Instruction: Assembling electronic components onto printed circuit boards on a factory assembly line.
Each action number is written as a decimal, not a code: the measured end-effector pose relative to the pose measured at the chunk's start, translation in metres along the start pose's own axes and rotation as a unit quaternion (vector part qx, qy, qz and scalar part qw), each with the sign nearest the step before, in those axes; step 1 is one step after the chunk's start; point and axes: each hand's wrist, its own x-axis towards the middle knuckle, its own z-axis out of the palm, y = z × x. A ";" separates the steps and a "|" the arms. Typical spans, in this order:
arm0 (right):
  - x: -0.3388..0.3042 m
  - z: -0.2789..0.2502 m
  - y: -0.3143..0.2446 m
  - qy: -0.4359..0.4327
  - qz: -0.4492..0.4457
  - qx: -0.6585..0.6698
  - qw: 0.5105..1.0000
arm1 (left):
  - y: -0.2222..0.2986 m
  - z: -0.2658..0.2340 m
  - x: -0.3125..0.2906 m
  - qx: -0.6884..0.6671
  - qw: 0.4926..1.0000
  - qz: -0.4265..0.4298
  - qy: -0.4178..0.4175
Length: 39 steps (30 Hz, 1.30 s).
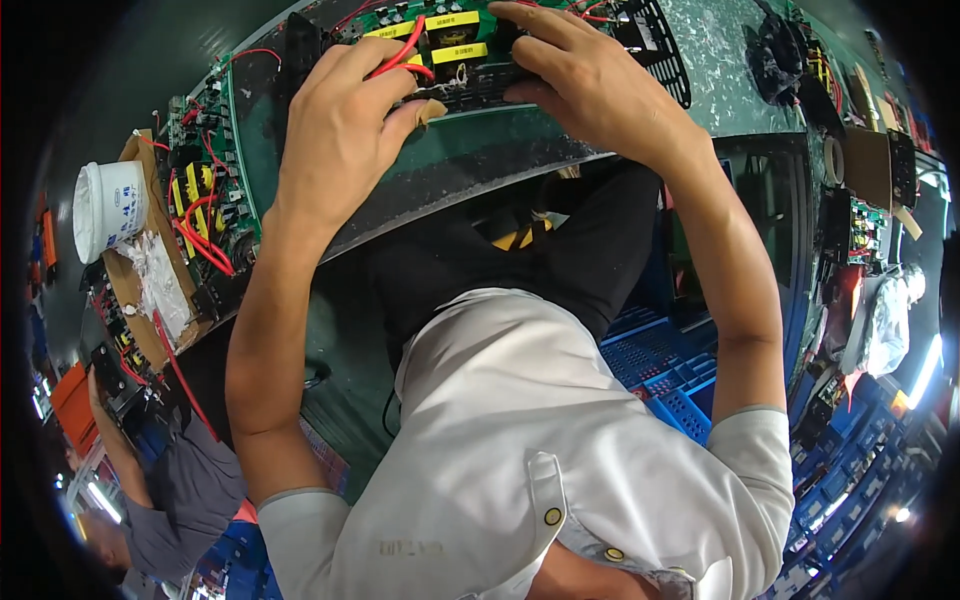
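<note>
A green circuit board [492,22] with yellow-wrapped transformers and thick red wires [415,45] lies in a black vented metal case [475,92] at the near edge of the bench. At its left end my left hand [345,125] is closed over the board, fingertips beside the red wires. A tan covering wraps that thumb's tip, which rests by the near rim. My right hand [595,85] is closed over the board's right part, with fingers reaching to the far side and the thumb at the near side. Some fingertip contacts are hidden.
To the left stand another wired circuit board [205,200], a white tub [108,210] and a cardboard box [125,285]. A black plastic bag [778,60] lies at the right. Blue crates [660,365] sit below the bench. A co-worker in a dark shirt [190,490] is at lower left.
</note>
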 end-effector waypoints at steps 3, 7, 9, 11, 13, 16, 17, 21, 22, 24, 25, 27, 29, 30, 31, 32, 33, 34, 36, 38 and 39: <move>0.002 0.000 0.000 0.004 0.001 0.003 1.000 | 0.000 0.000 0.001 0.002 1.000 -0.003 0.000; 0.004 0.000 0.001 0.001 0.006 -0.002 1.000 | -0.002 0.001 0.003 -0.009 1.000 -0.014 -0.001; 0.005 -0.001 0.001 0.004 0.005 -0.002 1.000 | -0.003 0.001 0.003 -0.006 1.000 -0.021 -0.011; 0.004 -0.001 0.001 0.009 0.003 -0.004 1.000 | -0.003 0.001 0.004 -0.003 0.999 -0.026 -0.019; 0.006 -0.001 0.003 0.007 -0.004 -0.014 1.000 | -0.004 0.001 0.006 -0.002 1.000 -0.011 0.003; 0.004 0.014 0.010 0.085 -0.046 -0.063 0.993 | -0.003 0.000 0.007 -0.004 1.000 -0.012 0.001; -0.003 0.017 0.014 0.081 -0.034 -0.064 0.994 | -0.002 -0.002 0.009 -0.005 1.000 -0.013 -0.004; -0.002 0.018 0.013 0.074 -0.037 -0.031 0.996 | -0.004 -0.020 0.015 -0.086 0.984 -0.107 -0.110; -0.003 0.015 0.011 0.076 -0.019 -0.015 0.997 | 0.000 -0.032 0.022 -0.148 0.958 -0.179 -0.169; -0.009 -0.002 0.004 0.108 0.018 0.006 0.994 | -0.017 -0.049 0.019 -0.245 0.961 -0.113 -0.052; -0.012 -0.014 0.003 0.180 -0.011 -0.029 0.983 | -0.017 -0.059 0.018 -0.324 0.937 -0.126 0.039; -0.026 -0.042 -0.002 0.259 0.062 -0.047 0.963 | -0.027 -0.083 0.005 -0.296 0.924 -0.215 0.114; -0.044 -0.060 0.003 0.352 0.142 0.012 0.925 | -0.035 -0.083 -0.014 -0.250 0.918 -0.263 0.161; -0.059 -0.066 0.002 0.356 0.221 0.057 0.906 | -0.033 -0.079 -0.021 -0.248 0.915 -0.282 0.149; -0.076 -0.069 0.011 0.361 0.251 0.075 0.895 | -0.032 -0.073 -0.027 -0.246 0.911 -0.302 0.136; -0.088 -0.067 0.019 0.387 0.230 0.122 0.885 | -0.035 -0.066 -0.036 -0.275 0.897 -0.317 0.137; -0.098 -0.066 0.020 0.383 0.250 0.134 0.879 | -0.034 -0.062 -0.040 -0.277 0.893 -0.328 0.138; -0.105 -0.064 0.019 0.379 0.269 0.146 0.873 | -0.033 -0.057 -0.043 -0.279 0.888 -0.339 0.139; -0.112 -0.057 0.018 0.349 0.299 0.168 0.872 | -0.034 -0.053 -0.046 -0.261 0.895 -0.335 0.138; -0.113 -0.054 0.014 0.314 0.312 0.175 0.879 | -0.031 -0.049 -0.044 -0.271 0.891 -0.332 0.150; -0.113 -0.052 0.013 0.314 0.312 0.175 0.879 | -0.024 -0.046 -0.040 -0.273 0.891 -0.327 0.158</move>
